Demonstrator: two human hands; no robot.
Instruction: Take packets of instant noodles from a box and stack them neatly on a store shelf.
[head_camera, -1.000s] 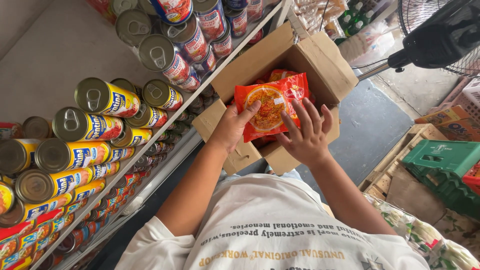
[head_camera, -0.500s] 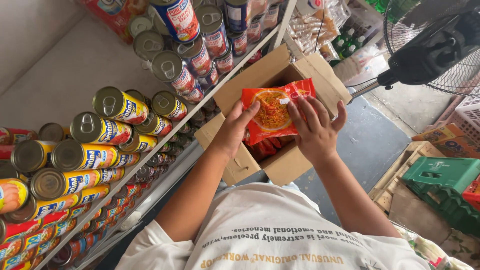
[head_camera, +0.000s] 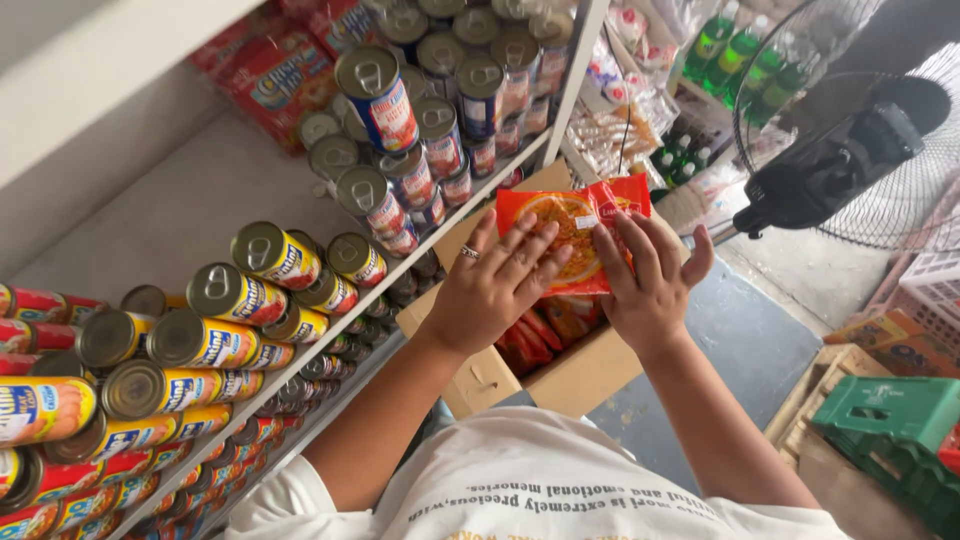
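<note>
Fingers (head_camera: 520, 250) of left hand (head_camera: 495, 290) and right hand (head_camera: 648, 285) spread flat, pressing a red packet (head_camera: 572, 235) between them, above the open box (head_camera: 560, 375); cans (head_camera: 235, 295) at 9 o'clock.

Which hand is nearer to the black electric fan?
Right. The right hand holds the red noodle packet on the side toward the fan; the left hand holds its far side.
</note>
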